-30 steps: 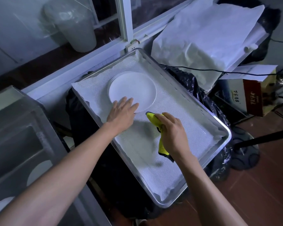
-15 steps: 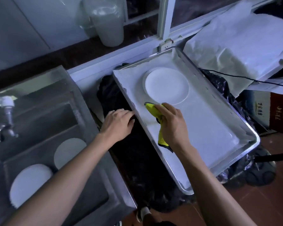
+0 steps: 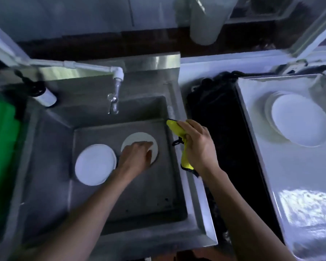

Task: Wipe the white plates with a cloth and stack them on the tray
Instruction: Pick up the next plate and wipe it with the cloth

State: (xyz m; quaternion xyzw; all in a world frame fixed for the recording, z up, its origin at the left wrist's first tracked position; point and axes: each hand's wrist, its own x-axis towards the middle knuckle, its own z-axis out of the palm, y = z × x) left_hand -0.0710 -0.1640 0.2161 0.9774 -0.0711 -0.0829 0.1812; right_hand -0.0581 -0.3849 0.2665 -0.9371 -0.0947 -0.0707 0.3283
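Two white plates lie on the floor of the steel sink [image 3: 51, 129]. My left hand [image 3: 135, 158] reaches down onto the right plate [image 3: 139, 139], fingers over its near edge; motion blur hides whether they grip it. The left plate [image 3: 95, 164] lies untouched beside it. My right hand [image 3: 198, 146] hovers over the sink's right rim and grips a yellow cloth [image 3: 179, 132]. On the right, the metal tray [image 3: 299, 185] with a white liner carries a small stack of white plates [image 3: 299, 122] at its far end.
A tap [image 3: 115, 98] on a white pipe hangs over the sink's back. A black plastic bag [image 3: 220, 129] fills the gap between sink and tray. A green object [image 3: 0, 147] sits at the left edge. A white bin [image 3: 205, 19] stands behind.
The view swung left from the tray to the sink. My left hand left the tray's edge and went down onto the right plate in the sink. My right hand with the cloth came over the sink's rim.
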